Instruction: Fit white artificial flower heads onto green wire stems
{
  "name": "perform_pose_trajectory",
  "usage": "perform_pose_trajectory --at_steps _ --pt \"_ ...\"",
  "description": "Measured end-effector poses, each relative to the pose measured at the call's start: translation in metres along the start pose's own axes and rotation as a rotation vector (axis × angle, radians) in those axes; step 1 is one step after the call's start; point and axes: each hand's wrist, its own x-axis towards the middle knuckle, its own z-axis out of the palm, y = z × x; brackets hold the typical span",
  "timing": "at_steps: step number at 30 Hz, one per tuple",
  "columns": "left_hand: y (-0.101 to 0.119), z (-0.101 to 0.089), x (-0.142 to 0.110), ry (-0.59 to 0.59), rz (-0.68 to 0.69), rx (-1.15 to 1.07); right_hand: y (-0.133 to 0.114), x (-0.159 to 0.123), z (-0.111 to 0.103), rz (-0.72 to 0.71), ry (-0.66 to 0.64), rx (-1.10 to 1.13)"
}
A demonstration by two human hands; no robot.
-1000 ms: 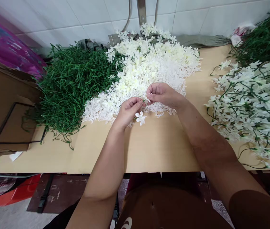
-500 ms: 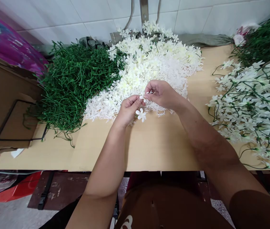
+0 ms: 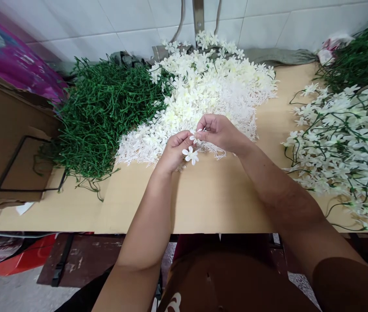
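My left hand [image 3: 174, 151] is closed in a pinch, with a white artificial flower [image 3: 190, 155] hanging just below its fingers. The stem between those fingers is mostly hidden. My right hand [image 3: 218, 132] pinches a second white flower [image 3: 194, 137] against the left fingertips, so the two hands meet. Both are held over the front edge of a heap of loose white blossoms [image 3: 193, 93] with thin white stalks. To the left of that heap lies a tangled pile of green plastic stems [image 3: 105, 117].
Assembled white flowers on green stems [image 3: 346, 151] are piled at the right, with more green stems [image 3: 362, 52] behind. A cardboard box [image 3: 11, 143] and a black wire frame [image 3: 0, 182] stand at the left. The tiled wall [image 3: 131, 17] bounds the wooden table [image 3: 216, 203].
My right fingers have shifted slightly down and left onto the upper flower. The lower flower has turned and moved a little left and up. Both hands remain together.
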Motion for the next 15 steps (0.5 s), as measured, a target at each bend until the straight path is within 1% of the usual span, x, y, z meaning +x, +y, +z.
perform_pose_trajectory --at_steps 3,5,8,11,15 --pt "-0.004 -0.002 0.001 0.011 -0.003 -0.043 0.005 0.000 0.001 0.081 -0.038 0.236" --pt "-0.006 -0.004 0.001 0.012 -0.001 -0.062 0.007 0.000 0.003 0.123 -0.053 0.354" --pt "-0.006 -0.004 0.000 -0.009 0.011 -0.077 0.010 0.000 0.004 0.161 -0.067 0.473" --pt "-0.002 -0.003 -0.002 -0.036 0.010 -0.056 0.013 -0.001 0.004 0.199 -0.090 0.587" --pt "0.003 -0.002 -0.003 -0.053 0.001 -0.015 0.015 -0.002 0.004 0.220 -0.101 0.655"
